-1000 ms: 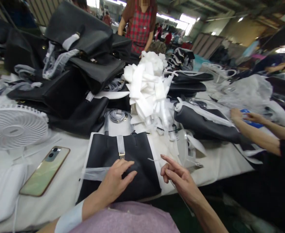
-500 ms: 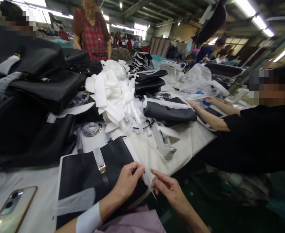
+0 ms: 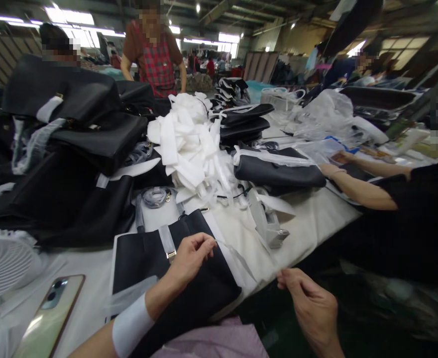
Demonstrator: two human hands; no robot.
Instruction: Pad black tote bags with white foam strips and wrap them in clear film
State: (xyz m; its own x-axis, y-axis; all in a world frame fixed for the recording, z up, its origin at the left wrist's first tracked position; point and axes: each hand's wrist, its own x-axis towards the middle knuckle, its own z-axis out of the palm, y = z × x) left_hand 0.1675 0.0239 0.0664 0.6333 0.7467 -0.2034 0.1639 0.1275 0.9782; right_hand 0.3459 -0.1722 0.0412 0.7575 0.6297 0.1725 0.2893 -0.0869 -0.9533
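Observation:
A black bag (image 3: 200, 278) with a gold clasp (image 3: 171, 256) lies flat on a white sheet at the table's front edge. Above its right part, my left hand (image 3: 193, 253) is closed in a pinch on a thin translucent strip (image 3: 241, 261), which trails to the right. My right hand (image 3: 310, 301) is past the table edge, right of the bag, with its fingers pressed together; anything between them is too small to make out. A piece of translucent film (image 3: 135, 293) lies over the bag's lower left.
A phone (image 3: 51, 315) and a white fan (image 3: 4, 266) are at the left. Black bags (image 3: 77, 184) are piled behind them. White padding (image 3: 189, 144) is heaped mid-table, beside a rolled black bag (image 3: 278, 169). At the right, a person's hands (image 3: 333, 170) are on plastic.
My right hand has moved right, away from my left, and its fingers have closed. The strip now stretches out from my left hand. The view has turned left, bringing the fan in.

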